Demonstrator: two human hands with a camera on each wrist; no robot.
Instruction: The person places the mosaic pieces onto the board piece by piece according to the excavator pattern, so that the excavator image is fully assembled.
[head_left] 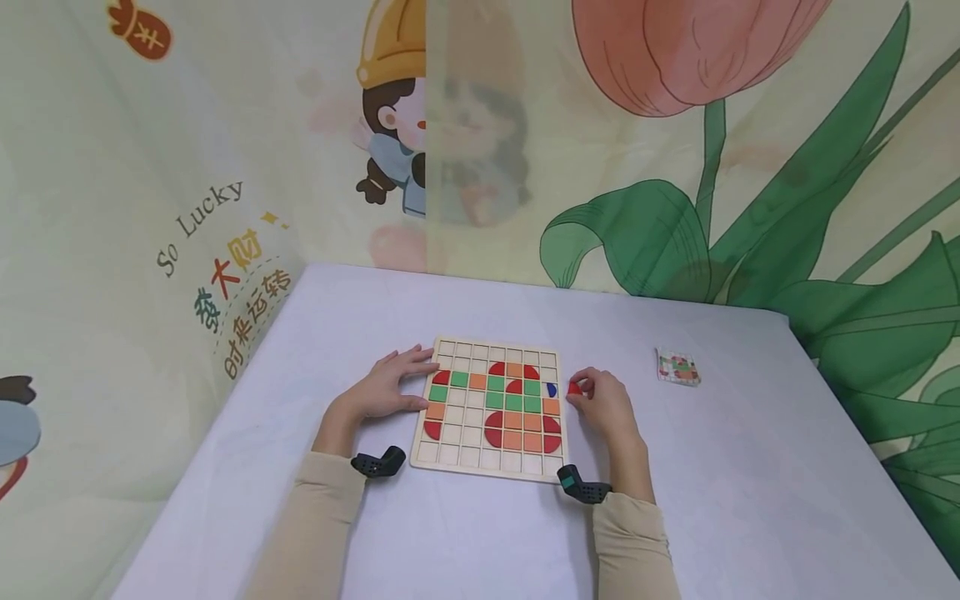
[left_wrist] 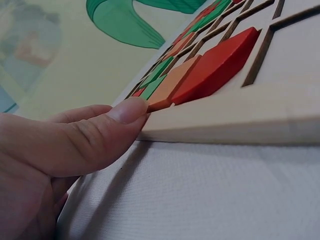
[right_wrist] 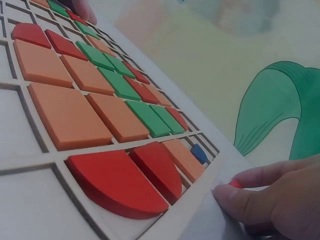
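A wooden grid board [head_left: 480, 472] lies on the table, partly filled with red, green and orange pieces and one small blue piece [head_left: 552, 390]. My left hand [head_left: 386, 385] rests at the board's left edge, its fingers extended; in the left wrist view the thumb [left_wrist: 127, 110] touches the rim beside an orange square [left_wrist: 175, 82]. Off the right edge, my right hand [head_left: 606, 403] pinches a small red piece [head_left: 575, 388] between thumb and fingers. The right wrist view shows only a sliver of that piece, so its full shape is hidden.
A small stack of printed pattern cards [head_left: 678, 367] lies to the right of the board on the white tablecloth [head_left: 465, 542]. Behind the table hangs a printed curtain [head_left: 495, 233]. Both wrists wear small black cameras close to the board's front corners.
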